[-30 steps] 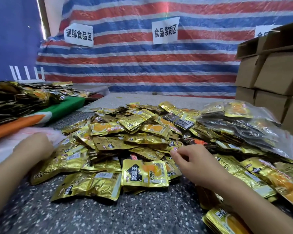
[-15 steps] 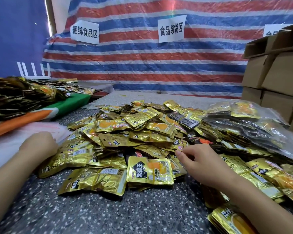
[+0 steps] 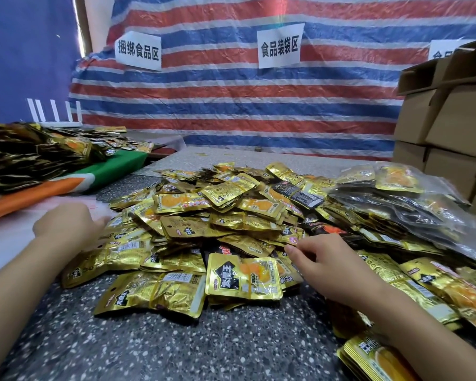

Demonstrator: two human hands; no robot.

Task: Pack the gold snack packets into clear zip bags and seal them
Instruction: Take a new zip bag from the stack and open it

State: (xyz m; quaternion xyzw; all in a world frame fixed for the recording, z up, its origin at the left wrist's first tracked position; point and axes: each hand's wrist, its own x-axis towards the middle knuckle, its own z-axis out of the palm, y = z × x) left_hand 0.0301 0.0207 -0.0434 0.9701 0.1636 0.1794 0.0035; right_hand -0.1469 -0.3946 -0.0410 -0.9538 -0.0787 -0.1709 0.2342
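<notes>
Speckled dark stone tabletop [image 3: 231, 350] fills the foreground, backed by a crinkled tarp [image 3: 245, 105] striped red, blue and white, with three white paper signs on it, the rightmost half hidden. Compared with a second ago the view sits closer and lower, so the heap looms larger, while both hands keep nearly the same places.

A large heap of gold snack packets [image 3: 226, 226] covers the middle of the table, far too many to count: flat, crinkly foil pouches with black labels and orange pictures. At three o'clock lie glossy clear zip bags [image 3: 412, 207] already holding packets; their number is unclear.

The left hand [image 3: 63, 224], at nine o'clock, rests with curled fingers on a pale plastic sheet [image 3: 8, 235] at the heap's edge; what it holds, if anything, I cannot tell. The right hand [image 3: 333, 262], at four o'clock, reaches into the heap, thumb and fingertips closing on the edge of a packet, though the pinch itself is hidden.

A second dark-gold pile [image 3: 30, 158] sits at ten o'clock on a green and orange cloth [image 3: 99, 174]. Matte brown cardboard boxes [image 3: 451, 127], at least four, are stacked at two o'clock.
</notes>
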